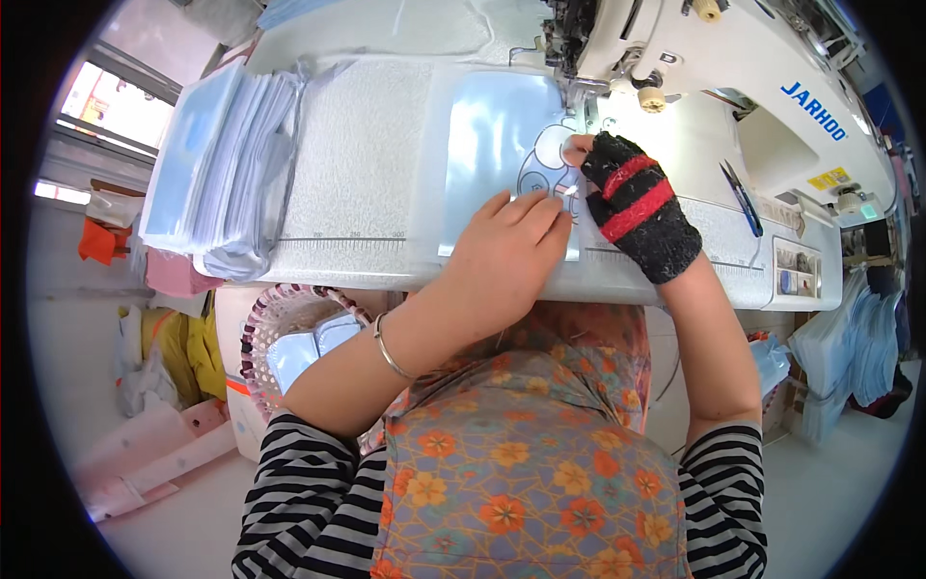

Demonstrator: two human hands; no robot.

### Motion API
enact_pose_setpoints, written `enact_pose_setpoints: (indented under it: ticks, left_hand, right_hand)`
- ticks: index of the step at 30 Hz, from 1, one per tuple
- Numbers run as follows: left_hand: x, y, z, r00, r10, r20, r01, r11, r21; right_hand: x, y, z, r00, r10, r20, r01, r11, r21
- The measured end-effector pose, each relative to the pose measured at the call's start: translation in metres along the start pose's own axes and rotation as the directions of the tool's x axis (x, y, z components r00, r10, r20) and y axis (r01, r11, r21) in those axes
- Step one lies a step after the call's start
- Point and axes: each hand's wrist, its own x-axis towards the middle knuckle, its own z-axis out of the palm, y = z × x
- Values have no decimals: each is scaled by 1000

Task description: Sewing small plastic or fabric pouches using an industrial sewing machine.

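A glossy light blue plastic sheet [487,135] with a cartoon print on its right part lies on the sewing machine's bed, its far right corner by the presser foot [576,101]. My bare left hand [511,241], a bangle at the wrist, rests on the sheet's near part with its fingers stretched out over the print. On my right hand [637,198] is a black fingerless glove with red stripes. Its bent fingers are closed at the sheet's right edge, just nearer than the foot; the glove partly hides the grip.
The white sewing machine [694,58] spans the far right. A thick stack of blue and clear sheets [227,169] stands at left. Black-handled thread snips [741,198] lie at right. Below the table's left side, a woven basket [258,333] holds blue pieces. More sheets [844,347] hang at lower right.
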Motion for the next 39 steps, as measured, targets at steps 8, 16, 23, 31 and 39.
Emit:
enact_pose_setpoints:
  ticks: [8, 16, 23, 31, 39]
  left_hand:
    - [21, -28, 5, 999, 18, -45, -18, 1000, -9]
    - [43, -68, 14, 996, 31, -85, -32, 999, -11]
    - [64, -95, 22, 999, -18, 35, 16, 998, 59]
    - [68, -100, 25, 994, 52, -97, -47, 997, 53]
    - [73, -102, 20, 997, 42, -71, -38, 998, 49]
  right_hand:
    - [5, -7, -3, 999, 25, 46, -24, 999, -27]
    - [6, -11, -6, 993, 36, 109, -28, 997, -70]
    - [13, -4, 6, 998, 52, 47, -47, 994, -102]
    - [11, -6, 6, 995, 91, 30, -89, 993, -72]
    - [11, -4, 7, 998, 65, 13, -63, 994, -94]
